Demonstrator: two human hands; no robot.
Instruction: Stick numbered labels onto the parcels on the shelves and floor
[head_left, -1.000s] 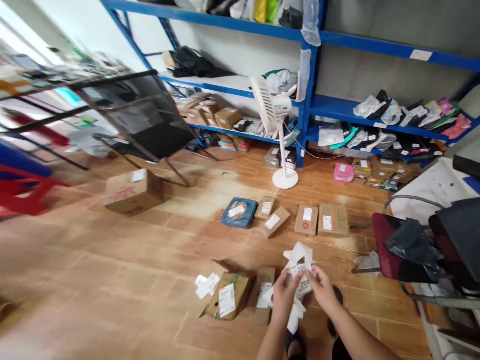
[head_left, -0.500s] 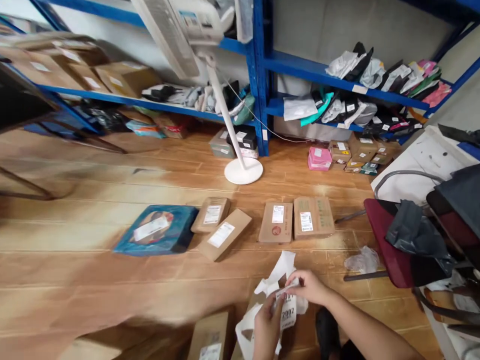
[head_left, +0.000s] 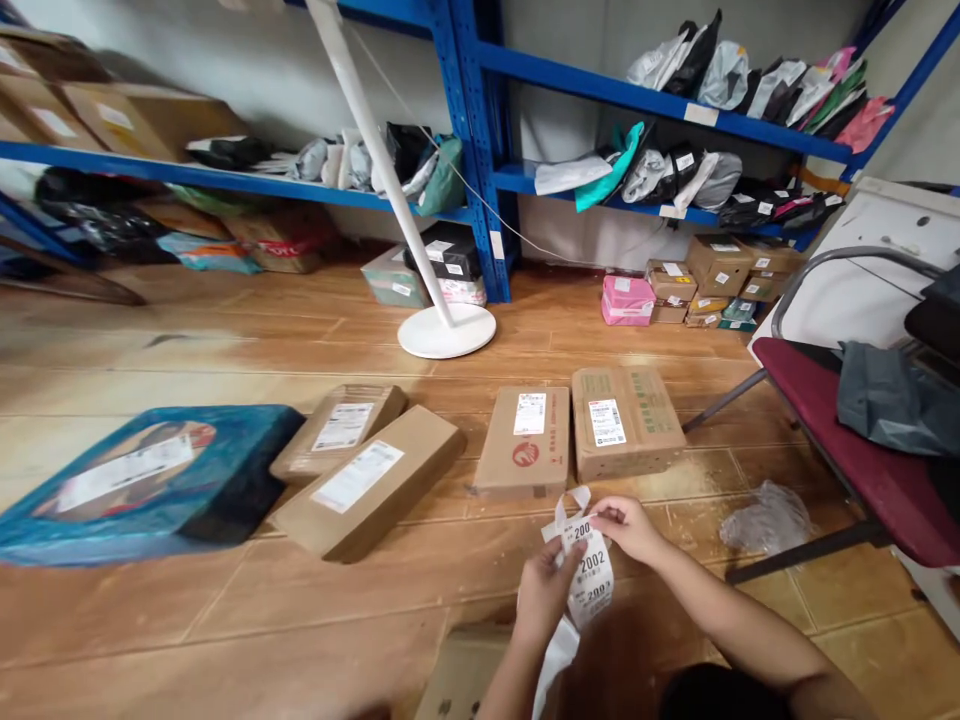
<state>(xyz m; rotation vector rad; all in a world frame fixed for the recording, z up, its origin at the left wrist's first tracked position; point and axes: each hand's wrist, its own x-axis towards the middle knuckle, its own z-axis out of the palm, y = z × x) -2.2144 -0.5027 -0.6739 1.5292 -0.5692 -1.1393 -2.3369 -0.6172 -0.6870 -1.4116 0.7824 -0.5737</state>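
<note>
A strip of white labels (head_left: pixel 592 565) printed with large numbers such as 2002 and 2003 hangs between my hands. My left hand (head_left: pixel 546 590) grips its left edge, the thumb lying over the print. At the upper right corner my right hand (head_left: pixel 626 525) pinches the strip between thumb and fingertips. A pale length of the strip trails down past my left wrist. Just beyond my hands lie two brown cartons: one with a red logo (head_left: pixel 523 445) and one with green print (head_left: pixel 628 420), each bearing a white shipping label.
To the left are a long carton (head_left: pixel 375 485), a smaller carton (head_left: pixel 337 430) and a blue-wrapped parcel (head_left: pixel 150 480). A white stand base (head_left: pixel 447 330) stands before blue shelves (head_left: pixel 480 150) of parcels. A dark red chair (head_left: pixel 847 430) is at right; another carton (head_left: pixel 465 670) lies below.
My view has moved closer to the floor parcels. The number strip now hangs more unfolded, showing 2003 too, and the bunched white paper around my hands has mostly dropped out of sight.
</note>
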